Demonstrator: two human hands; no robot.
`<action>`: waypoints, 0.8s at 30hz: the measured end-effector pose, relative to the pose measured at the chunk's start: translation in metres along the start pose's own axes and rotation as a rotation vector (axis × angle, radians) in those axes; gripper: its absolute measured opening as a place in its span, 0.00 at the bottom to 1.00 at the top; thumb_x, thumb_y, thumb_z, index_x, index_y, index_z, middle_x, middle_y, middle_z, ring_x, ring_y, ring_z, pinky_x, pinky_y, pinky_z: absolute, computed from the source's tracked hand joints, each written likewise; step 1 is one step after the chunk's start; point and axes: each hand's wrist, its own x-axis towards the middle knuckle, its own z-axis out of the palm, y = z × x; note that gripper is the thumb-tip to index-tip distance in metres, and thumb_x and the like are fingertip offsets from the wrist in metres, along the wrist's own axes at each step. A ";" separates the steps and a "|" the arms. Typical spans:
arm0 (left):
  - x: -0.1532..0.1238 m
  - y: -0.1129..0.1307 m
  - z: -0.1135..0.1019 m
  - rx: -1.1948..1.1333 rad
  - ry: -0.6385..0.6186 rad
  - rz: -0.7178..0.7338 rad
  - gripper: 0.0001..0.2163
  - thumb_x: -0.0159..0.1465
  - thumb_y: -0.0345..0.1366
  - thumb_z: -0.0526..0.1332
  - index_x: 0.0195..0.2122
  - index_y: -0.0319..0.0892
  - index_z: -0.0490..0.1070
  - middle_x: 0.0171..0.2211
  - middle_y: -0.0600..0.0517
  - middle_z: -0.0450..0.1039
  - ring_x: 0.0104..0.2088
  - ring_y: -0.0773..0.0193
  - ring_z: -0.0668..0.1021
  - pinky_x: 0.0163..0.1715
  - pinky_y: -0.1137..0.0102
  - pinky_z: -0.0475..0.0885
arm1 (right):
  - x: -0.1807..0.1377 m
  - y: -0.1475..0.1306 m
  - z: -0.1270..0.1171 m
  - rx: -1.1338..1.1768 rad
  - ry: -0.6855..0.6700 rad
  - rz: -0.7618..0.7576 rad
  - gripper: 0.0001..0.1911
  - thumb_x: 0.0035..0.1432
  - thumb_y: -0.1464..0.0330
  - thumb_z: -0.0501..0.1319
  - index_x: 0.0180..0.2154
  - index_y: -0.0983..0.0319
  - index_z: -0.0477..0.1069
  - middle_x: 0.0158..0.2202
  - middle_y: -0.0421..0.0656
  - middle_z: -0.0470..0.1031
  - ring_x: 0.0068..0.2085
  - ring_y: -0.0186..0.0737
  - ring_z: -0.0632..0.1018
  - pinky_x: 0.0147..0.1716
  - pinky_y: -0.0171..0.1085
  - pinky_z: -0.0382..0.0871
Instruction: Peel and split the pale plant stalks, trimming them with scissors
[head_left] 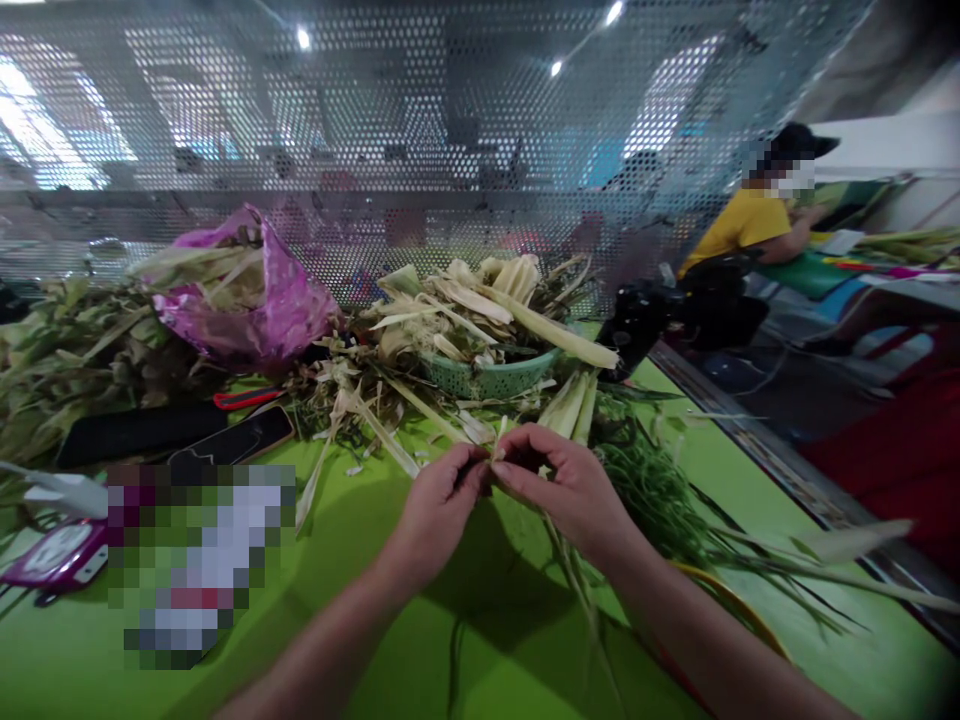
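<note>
Left hand [431, 505] and right hand [568, 492] pinch a pale plant strip [502, 430] mid-frame; probably light, pliable, tearable, so grip short.

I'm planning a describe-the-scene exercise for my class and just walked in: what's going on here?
A person's left hand and right hand meet over a green table, fingertips pinching a small pale plant strip, mostly hidden by the fingers. Beyond them, a green basket is heaped with dry husks, with a purple bag of leafy material to its left. Green strands lie beside the right hand.
</note>
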 end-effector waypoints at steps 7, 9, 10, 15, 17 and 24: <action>-0.003 0.006 0.002 -0.096 -0.007 -0.019 0.10 0.64 0.40 0.55 0.38 0.40 0.68 0.33 0.51 0.68 0.34 0.65 0.68 0.34 0.72 0.63 | -0.001 -0.001 0.001 0.025 0.055 0.033 0.04 0.53 0.67 0.61 0.29 0.62 0.68 0.26 0.38 0.67 0.29 0.34 0.68 0.29 0.33 0.64; -0.004 0.008 0.003 -0.106 -0.016 -0.008 0.11 0.63 0.41 0.57 0.39 0.39 0.68 0.35 0.50 0.69 0.35 0.65 0.69 0.35 0.72 0.64 | -0.002 -0.002 0.002 0.034 0.064 0.046 0.04 0.53 0.68 0.60 0.28 0.62 0.67 0.24 0.37 0.66 0.28 0.34 0.67 0.28 0.33 0.62; -0.004 0.010 0.003 -0.104 -0.017 -0.002 0.11 0.62 0.42 0.57 0.39 0.39 0.68 0.35 0.50 0.70 0.36 0.64 0.69 0.35 0.72 0.64 | -0.003 -0.003 0.002 0.038 0.067 0.050 0.05 0.53 0.68 0.60 0.28 0.61 0.66 0.24 0.37 0.65 0.27 0.33 0.66 0.27 0.33 0.61; -0.005 0.013 0.006 -0.157 0.025 -0.002 0.09 0.62 0.39 0.57 0.38 0.40 0.69 0.33 0.52 0.68 0.34 0.66 0.69 0.34 0.72 0.64 | -0.005 -0.004 0.004 0.128 0.062 0.086 0.06 0.54 0.67 0.59 0.27 0.61 0.65 0.23 0.36 0.62 0.25 0.32 0.63 0.24 0.32 0.57; -0.005 0.013 0.007 -0.193 0.048 0.000 0.07 0.62 0.37 0.57 0.38 0.41 0.69 0.32 0.53 0.68 0.33 0.66 0.68 0.34 0.73 0.63 | -0.006 -0.006 0.004 0.142 0.059 0.084 0.07 0.54 0.66 0.59 0.27 0.61 0.65 0.23 0.36 0.62 0.25 0.32 0.63 0.24 0.32 0.58; -0.006 0.009 0.004 -0.174 0.092 0.004 0.04 0.61 0.32 0.55 0.34 0.41 0.69 0.31 0.53 0.66 0.34 0.66 0.68 0.36 0.73 0.63 | -0.005 -0.007 0.008 -0.031 0.134 0.006 0.07 0.51 0.66 0.63 0.26 0.61 0.66 0.23 0.37 0.65 0.26 0.34 0.66 0.26 0.33 0.62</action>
